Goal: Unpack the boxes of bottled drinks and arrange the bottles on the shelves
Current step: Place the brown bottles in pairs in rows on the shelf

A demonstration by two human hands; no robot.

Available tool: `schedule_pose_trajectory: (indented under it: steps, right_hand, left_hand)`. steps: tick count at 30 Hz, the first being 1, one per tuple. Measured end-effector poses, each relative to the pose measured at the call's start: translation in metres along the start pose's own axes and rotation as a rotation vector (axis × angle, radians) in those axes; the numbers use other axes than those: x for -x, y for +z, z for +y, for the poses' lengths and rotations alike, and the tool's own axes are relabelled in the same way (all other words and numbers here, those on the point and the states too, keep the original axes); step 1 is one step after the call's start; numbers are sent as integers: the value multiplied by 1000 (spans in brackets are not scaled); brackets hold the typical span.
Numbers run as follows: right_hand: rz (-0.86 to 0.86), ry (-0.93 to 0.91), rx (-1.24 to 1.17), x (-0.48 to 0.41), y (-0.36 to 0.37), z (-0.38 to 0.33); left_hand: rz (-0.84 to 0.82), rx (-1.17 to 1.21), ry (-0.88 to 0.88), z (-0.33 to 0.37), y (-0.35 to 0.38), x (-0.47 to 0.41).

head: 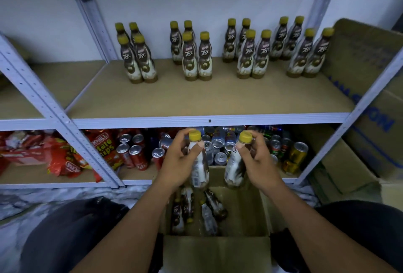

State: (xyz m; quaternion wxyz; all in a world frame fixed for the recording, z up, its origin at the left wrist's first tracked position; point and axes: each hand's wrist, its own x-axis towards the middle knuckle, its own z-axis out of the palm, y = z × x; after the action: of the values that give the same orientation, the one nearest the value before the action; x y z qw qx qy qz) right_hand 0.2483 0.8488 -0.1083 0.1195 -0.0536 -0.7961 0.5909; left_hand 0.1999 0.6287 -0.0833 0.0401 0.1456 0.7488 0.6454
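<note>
gripping one yellow-capped bottle (pixel 199 170) upright in the left hand (pixel 182 159) and a second bottle (pixel 234 169) in the right hand (pixel 255 161), each clasped below the cap, just above the open cardboard box (pixel 216 251). inside the box, more bottles (pixel 212 205) lying down. on the upper shelf (pixel 196 98), standing bottles (pixel 197 59) in four clusters of four. on the lower shelf (pixel 54 185), cans (pixel 135 155) and snack bags (pixel 63 159).

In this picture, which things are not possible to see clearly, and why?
Head view:
1. Bottles in the open box: number unclear, too dark and blurred.
2. Labels of the left bottle and right bottle: left hand and right hand cover them.
3. Blue print on the side box: shelf post hides part.
</note>
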Motion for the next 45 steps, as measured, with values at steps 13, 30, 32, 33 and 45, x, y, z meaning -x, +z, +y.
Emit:
schedule_pose_trajectory:
  steps: [13, 30, 32, 33, 45]
  right_hand:
    - [98, -308, 48, -63, -19, -113]
    - [127, -406, 66, -165, 6, -101]
    - [135, -406, 63, -172, 6, -98]
    - [135, -402, 60, -175, 6, -95]
    - [190, -395, -1, -203, 16, -78]
  left_hand:
    - [63, 57, 237, 93, -26, -46]
    - [194, 81, 314, 80, -41, -151]
    - [194, 84, 320, 78, -39, -159]
    - [191, 84, 318, 75, -38, -162]
    - [190, 24, 317, 58, -44, -188]
